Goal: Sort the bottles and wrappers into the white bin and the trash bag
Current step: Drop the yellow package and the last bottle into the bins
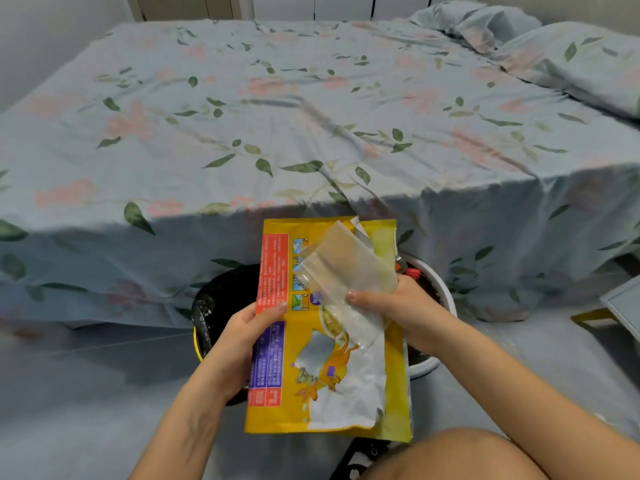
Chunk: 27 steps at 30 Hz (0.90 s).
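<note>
My left hand (247,336) grips the left edge of a large yellow wrapper (346,386) with red and purple print panels. My right hand (398,304) holds a clear plastic wrapper (341,268) flat against the yellow wrapper's upper part. Both wrappers hang over two containers on the floor. Behind the wrappers on the left is the black trash bag (225,299), lining a yellow-rimmed bucket. The white bin (438,282) is on the right, mostly hidden by my right hand; a red bottle cap (412,273) shows inside it.
A bed with a pale blue floral sheet (277,116) fills the view ahead, its edge hanging just behind the containers. Pillows (554,53) lie at the far right. My knee (460,459) is at the bottom right. A grey object (623,306) stands at the right edge.
</note>
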Each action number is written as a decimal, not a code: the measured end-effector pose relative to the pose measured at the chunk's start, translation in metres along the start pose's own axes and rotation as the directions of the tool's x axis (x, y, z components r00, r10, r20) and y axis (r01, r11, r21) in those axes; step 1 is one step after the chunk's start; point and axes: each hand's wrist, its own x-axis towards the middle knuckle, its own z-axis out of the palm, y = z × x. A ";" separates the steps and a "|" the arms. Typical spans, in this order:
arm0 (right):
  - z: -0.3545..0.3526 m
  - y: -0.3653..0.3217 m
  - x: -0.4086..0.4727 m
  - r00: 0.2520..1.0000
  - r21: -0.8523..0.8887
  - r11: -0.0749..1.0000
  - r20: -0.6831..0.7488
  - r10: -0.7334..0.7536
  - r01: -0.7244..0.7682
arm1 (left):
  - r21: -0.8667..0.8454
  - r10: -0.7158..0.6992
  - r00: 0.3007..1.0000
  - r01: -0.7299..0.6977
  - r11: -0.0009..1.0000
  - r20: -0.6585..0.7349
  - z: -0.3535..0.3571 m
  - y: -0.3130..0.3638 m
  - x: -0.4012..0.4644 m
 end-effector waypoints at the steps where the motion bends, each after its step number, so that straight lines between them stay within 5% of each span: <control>1: 0.003 0.001 0.000 1.000 0.009 1.000 0.004 0.022 -0.022 | -0.050 -0.033 0.999 0.034 0.998 0.013 -0.001 0.001 0.000; 9: 0.005 0.006 -0.002 0.996 -0.017 0.996 0.018 0.092 -0.092 | -0.145 -0.169 0.985 0.169 0.975 0.011 0.008 -0.009 -0.002; 20: -0.002 0.006 -0.009 0.927 -0.234 0.904 0.205 -0.314 0.358 | -0.135 -0.127 0.992 0.129 0.982 0.022 0.010 0.001 0.004; 25: -0.006 -0.003 -0.010 0.900 -0.318 0.858 0.306 -0.310 0.404 | -0.197 -0.089 0.994 0.101 0.975 0.067 0.015 0.006 -0.002; 27: -0.006 -0.005 -0.009 0.886 -0.338 0.838 0.340 -0.315 0.428 | -0.128 -0.081 0.996 0.076 0.989 -0.036 0.007 -0.001 0.002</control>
